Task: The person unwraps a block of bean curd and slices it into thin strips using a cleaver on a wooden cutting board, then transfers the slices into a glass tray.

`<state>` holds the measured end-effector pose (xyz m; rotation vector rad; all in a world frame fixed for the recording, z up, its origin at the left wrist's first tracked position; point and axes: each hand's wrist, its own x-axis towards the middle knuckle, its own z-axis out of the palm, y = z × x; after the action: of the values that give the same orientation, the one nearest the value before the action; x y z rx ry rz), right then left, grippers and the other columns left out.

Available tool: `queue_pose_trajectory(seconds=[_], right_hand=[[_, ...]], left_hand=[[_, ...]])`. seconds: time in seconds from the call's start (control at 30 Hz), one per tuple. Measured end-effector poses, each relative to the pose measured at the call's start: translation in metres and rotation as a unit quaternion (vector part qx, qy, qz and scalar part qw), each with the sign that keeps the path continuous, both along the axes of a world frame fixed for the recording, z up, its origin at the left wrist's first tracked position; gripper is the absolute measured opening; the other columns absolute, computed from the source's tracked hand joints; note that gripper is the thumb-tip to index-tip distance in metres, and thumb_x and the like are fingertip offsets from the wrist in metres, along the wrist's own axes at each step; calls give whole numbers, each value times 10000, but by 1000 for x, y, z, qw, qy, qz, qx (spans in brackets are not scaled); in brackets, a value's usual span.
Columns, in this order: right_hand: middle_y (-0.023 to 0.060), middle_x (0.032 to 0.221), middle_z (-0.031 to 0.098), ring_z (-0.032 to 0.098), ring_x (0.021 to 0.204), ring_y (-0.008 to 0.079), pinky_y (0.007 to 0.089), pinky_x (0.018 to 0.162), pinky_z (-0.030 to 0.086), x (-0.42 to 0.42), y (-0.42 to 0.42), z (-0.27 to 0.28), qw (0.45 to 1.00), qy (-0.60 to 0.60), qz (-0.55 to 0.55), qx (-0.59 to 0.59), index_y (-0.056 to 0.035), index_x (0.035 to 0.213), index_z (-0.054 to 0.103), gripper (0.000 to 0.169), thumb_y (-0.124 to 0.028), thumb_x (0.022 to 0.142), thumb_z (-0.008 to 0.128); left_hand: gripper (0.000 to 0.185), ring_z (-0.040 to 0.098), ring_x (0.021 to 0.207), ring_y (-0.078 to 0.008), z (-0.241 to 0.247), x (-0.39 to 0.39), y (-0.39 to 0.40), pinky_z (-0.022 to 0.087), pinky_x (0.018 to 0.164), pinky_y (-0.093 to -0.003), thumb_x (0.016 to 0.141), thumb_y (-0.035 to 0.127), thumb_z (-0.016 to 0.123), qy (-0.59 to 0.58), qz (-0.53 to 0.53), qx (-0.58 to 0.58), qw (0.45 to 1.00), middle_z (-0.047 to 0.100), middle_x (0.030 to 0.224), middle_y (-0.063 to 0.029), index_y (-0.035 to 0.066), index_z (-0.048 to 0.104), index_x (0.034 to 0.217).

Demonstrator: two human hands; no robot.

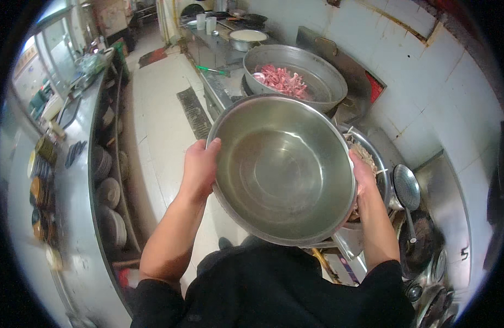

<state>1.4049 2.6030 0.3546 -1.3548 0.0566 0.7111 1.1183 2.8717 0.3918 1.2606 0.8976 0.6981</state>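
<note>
A large stainless steel bowl, with nothing in it, is held up in front of my body. My left hand grips its left rim, thumb over the edge. On the opposite rim is my right hand, its fingers mostly hidden below the bowl. Just beyond, a wide metal pan holds strips of raw red meat on its left side. Partly covered by my right hand and the held bowl, another metal basin contains pale, shredded food.
A perforated metal skimmer lies at the right, above a dark wok. A pot of whitish contents stands on the far counter. To the left, a steel counter carries stacked dishes, with plates on the shelf below. A dark mat lies on the floor.
</note>
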Motion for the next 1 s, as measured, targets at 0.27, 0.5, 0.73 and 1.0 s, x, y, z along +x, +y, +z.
queue_pose_trajectory(seconds=[0.27,0.5,0.73,1.0], right_hand=[[144,1070,686,684,884,235,355,738,558,113,149,-29,993,-33,-85,-68,44,1199,623,442,-346,998,571],[113,1083,690,663,932,198,340,805,528,223,226,-80,989,-17,-118,-86,15,1181,651,460,-397,993,567],[92,1013,702,674,857,209,343,761,541,266,297,-94,971,-9,-206,-123,2,1126,667,400,-360,977,589],[136,1045,704,682,889,260,388,777,543,249,368,-54,914,66,-364,-165,4,1172,646,399,-337,983,559]], left_hand=[[302,610,723,-166,-27,150,221,496,654,-346,966,225,587,11,-113,37,993,664,833,-93,-70,641,1007],[304,612,743,-173,-69,306,356,492,688,-340,953,223,602,53,-177,-12,983,684,872,-121,-74,656,989],[282,596,711,-150,-106,446,449,480,653,-332,968,215,588,30,-273,-78,959,667,819,-85,-57,659,984],[354,616,734,-240,-151,557,515,471,691,-388,943,259,605,72,-401,-65,911,665,821,-151,-82,655,1026]])
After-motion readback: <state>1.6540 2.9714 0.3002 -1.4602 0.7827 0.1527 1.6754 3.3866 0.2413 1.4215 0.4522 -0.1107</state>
